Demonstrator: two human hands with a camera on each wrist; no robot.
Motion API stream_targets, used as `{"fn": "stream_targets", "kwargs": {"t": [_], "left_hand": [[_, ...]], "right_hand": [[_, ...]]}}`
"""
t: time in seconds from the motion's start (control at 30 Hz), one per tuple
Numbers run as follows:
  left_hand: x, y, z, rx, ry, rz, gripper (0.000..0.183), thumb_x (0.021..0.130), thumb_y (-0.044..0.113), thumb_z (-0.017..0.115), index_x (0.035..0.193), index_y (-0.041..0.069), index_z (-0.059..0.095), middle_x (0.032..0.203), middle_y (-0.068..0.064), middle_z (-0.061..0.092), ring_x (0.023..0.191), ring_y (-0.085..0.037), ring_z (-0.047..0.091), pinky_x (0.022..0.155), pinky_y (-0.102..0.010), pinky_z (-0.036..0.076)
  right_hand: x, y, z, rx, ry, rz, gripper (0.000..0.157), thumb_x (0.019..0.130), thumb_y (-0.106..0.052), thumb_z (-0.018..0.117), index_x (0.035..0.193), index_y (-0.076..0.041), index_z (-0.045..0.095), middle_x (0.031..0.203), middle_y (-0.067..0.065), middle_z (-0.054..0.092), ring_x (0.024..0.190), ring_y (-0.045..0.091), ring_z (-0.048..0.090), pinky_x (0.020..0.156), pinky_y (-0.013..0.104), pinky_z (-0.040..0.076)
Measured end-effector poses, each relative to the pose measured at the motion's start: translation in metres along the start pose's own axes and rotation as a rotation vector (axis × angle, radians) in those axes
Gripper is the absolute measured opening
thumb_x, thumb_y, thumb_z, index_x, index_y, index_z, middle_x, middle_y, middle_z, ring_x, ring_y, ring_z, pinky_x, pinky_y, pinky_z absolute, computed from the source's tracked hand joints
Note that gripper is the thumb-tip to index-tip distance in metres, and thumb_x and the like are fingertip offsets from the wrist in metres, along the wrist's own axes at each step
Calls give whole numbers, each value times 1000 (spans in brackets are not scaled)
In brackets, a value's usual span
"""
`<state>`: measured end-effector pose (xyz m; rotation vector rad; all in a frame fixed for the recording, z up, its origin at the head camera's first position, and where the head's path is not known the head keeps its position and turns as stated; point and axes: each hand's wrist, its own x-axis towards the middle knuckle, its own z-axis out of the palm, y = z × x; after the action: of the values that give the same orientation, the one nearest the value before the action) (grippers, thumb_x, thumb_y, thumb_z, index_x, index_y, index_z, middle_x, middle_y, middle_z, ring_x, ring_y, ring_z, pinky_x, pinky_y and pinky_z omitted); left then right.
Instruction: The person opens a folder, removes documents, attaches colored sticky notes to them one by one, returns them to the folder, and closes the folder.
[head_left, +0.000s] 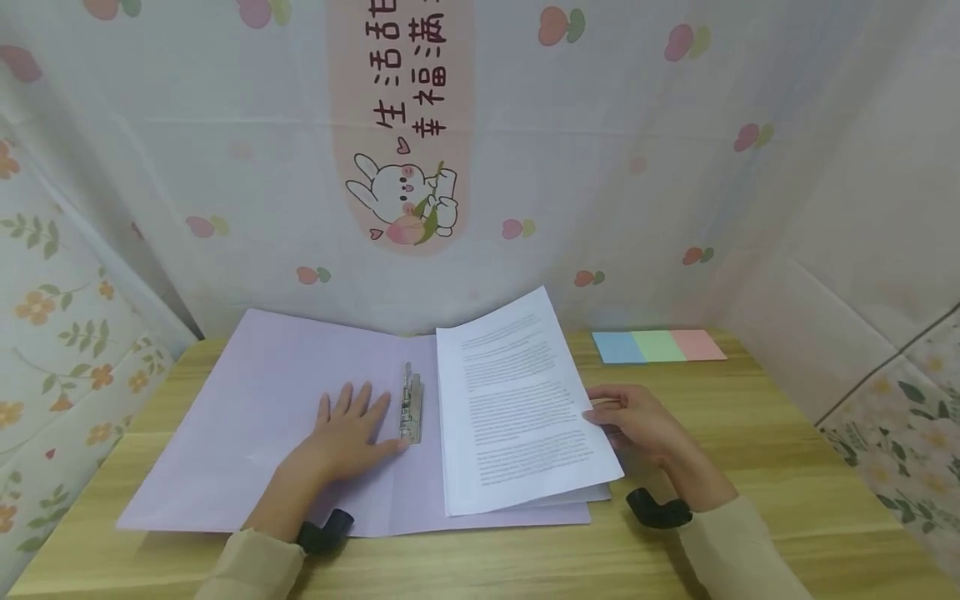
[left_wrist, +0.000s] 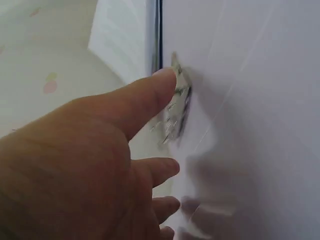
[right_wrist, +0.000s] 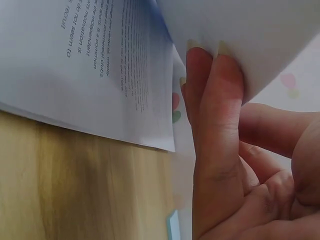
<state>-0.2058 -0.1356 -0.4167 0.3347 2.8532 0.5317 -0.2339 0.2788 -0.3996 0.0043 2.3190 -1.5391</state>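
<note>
A lilac folder [head_left: 255, 417] lies spread on the table, with a metal lever clip [head_left: 412, 408] near its fold. My left hand [head_left: 341, 446] rests on the folder's left cover, fingers spread; its thumb tip is right at the clip [left_wrist: 179, 107], as the left wrist view also shows. Printed sheets [head_left: 517, 408] lie over the right cover. My right hand [head_left: 641, 421] pinches the right edge of the upper paper between thumb and fingers. In the right wrist view this raised paper [right_wrist: 245, 35] curves up above another printed sheet [right_wrist: 100, 65] lying below.
A strip of blue, green and pink sticky notes [head_left: 660, 347] lies at the back right of the wooden table [head_left: 757, 450]. A patterned curtain [head_left: 600, 167] with a rabbit drawing hangs right behind the table, and side curtains flank it.
</note>
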Motion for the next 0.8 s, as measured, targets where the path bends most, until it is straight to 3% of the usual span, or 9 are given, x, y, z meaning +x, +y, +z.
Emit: {"fn": "stream_targets", "kwargs": {"t": [0.23,0.47,0.67,0.73,0.8], "left_hand": [[-29,-19,-14,43,84,-54,81,97,50,58,155,-2,34,162,-38,10,148,-63,0,114,-79,-4],[-66,-51,-39,120,189,-170,82,97,51,57,152,-6,35,157,-44,9,142,-71,-2,109,-83,-8],[-93,-79,-68,112,298,-332,85,102,53,48,151,-11,24,152,-51,-3,135,-78,-11,106,-85,-9],[-99,-87,-76,93,333,-401,88,102,55,45,151,-12,18,150,-53,-2,132,-81,-6,105,-87,-4],[-105,-93,-82,69,322,-464,92,102,58,42,152,-14,13,147,-55,3,131,-81,6,105,-87,5]], "right_hand": [[-2,4,-2,-52,18,21,51,97,-13,66,143,5,50,107,12,75,82,19,72,67,31,60],[-5,0,6,-311,128,-23,41,91,-9,71,127,8,62,115,22,69,91,23,64,74,28,54],[-7,-2,16,-376,201,-14,36,88,-6,73,121,8,65,118,26,67,99,32,66,80,37,58],[-7,-2,19,-390,215,-13,34,87,-6,73,118,7,66,120,27,67,102,35,67,83,42,60],[-7,-2,21,-401,227,-16,32,86,-5,73,115,7,67,121,28,67,104,36,68,84,44,60]]}}
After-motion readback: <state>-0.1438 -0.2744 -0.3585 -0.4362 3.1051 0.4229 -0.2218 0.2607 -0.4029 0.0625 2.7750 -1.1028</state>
